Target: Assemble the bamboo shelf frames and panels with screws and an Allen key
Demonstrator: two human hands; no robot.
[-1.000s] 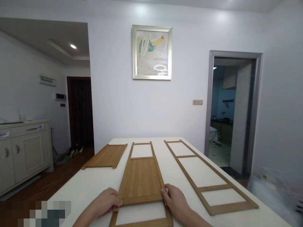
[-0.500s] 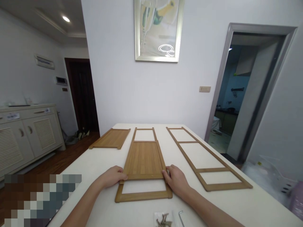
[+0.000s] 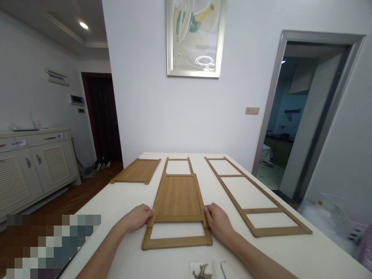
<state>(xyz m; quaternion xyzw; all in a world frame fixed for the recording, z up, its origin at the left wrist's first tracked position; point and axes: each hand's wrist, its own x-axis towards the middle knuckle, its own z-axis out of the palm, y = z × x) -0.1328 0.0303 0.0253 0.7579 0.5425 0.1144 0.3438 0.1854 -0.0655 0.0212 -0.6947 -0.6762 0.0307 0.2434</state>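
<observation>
Panel [image 3: 178, 197], rectangular, brown wood-grain with raised borders, lies flat over the middle of a ladder-shaped wooden frame [image 3: 174, 243] on a smooth white table [image 3: 122, 213]. Left hand [image 3: 139, 216] half-curled at panel's left edge, right hand [image 3: 217, 221] likewise at right edge; fingertips bunched there, can't tell if either grips. Thin metal screws [image 3: 202, 273] in clear plastic and an L-shaped hex key [image 3: 223, 267] lie nearest the camera. Versus half a second ago: thumbs shifted outward, off panel's top face to its edges; panel still on frame.
</observation>
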